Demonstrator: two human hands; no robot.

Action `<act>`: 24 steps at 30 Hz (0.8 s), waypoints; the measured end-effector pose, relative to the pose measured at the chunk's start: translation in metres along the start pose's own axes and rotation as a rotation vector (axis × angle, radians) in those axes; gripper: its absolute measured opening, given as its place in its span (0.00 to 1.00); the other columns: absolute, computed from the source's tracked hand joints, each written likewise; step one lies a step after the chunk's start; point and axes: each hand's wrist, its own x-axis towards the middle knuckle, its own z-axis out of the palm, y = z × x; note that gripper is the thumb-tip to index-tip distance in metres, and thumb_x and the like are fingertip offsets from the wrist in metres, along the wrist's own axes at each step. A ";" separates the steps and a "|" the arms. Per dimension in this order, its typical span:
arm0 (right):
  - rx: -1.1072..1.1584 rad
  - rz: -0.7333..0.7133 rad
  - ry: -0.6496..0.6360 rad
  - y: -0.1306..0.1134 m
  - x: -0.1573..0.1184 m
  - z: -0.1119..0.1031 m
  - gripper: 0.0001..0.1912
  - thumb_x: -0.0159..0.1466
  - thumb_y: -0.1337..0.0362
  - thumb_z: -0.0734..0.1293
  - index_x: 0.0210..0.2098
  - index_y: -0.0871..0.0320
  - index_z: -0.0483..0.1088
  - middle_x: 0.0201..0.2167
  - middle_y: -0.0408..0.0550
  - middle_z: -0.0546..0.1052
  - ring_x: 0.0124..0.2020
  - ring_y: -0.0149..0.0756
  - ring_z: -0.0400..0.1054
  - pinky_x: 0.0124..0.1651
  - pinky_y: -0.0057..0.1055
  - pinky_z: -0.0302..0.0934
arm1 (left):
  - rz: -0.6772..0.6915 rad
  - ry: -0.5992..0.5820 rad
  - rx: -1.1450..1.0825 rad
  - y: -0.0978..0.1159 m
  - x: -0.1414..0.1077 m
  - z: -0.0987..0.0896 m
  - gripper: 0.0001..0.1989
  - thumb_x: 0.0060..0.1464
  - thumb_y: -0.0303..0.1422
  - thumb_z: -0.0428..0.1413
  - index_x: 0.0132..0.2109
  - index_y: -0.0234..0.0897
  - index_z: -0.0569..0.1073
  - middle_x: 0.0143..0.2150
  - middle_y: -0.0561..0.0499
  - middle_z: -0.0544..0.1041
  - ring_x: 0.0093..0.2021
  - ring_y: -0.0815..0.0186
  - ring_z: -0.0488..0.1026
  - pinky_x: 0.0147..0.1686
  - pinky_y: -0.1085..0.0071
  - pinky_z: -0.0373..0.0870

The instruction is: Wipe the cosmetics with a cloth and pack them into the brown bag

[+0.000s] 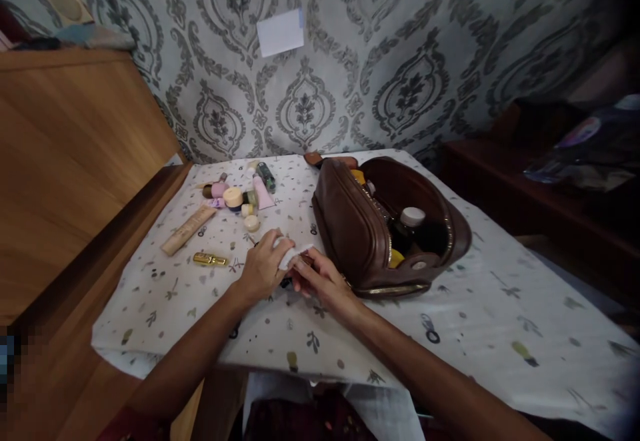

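Observation:
My left hand is closed on a crumpled white wipe or tissue above the table. Right beside it, my right hand has its fingers curled at the wipe's other end, around a small dark item mostly hidden by the fingers. A thin dark tip shows by my left knuckles. Left of the hands lies a gold lipstick tube. Beyond it are a beige squeeze tube, a small cream-coloured round lid or jar and a jar with a pale lid.
An unzipped brown toiletry bag stands to the right, with a white-capped bottle inside. Behind the jars lie a pink tube and a dark green bottle. A wooden cabinet borders the left side; a patterned wall rises behind.

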 end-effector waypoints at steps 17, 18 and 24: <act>-0.346 -0.099 -0.092 0.003 0.004 0.001 0.22 0.66 0.44 0.64 0.43 0.56 0.68 0.41 0.48 0.76 0.46 0.38 0.69 0.49 0.33 0.61 | -0.338 0.099 -0.431 0.000 0.004 -0.007 0.25 0.65 0.50 0.39 0.25 0.40 0.58 0.20 0.57 0.58 0.24 0.68 0.57 0.28 0.70 0.54; -0.362 -0.113 -0.092 0.004 0.004 0.001 0.21 0.66 0.44 0.64 0.44 0.56 0.68 0.41 0.47 0.76 0.46 0.38 0.69 0.48 0.32 0.60 | -0.357 0.116 -0.457 0.000 0.004 -0.008 0.24 0.65 0.51 0.40 0.26 0.40 0.59 0.21 0.57 0.58 0.24 0.68 0.57 0.28 0.70 0.54; -0.318 -0.046 -0.139 0.004 0.006 -0.001 0.22 0.65 0.44 0.66 0.45 0.57 0.68 0.36 0.45 0.76 0.38 0.35 0.70 0.38 0.28 0.60 | -0.410 0.154 -0.709 -0.004 0.006 -0.002 0.25 0.61 0.55 0.45 0.28 0.39 0.60 0.24 0.57 0.60 0.26 0.69 0.59 0.30 0.72 0.58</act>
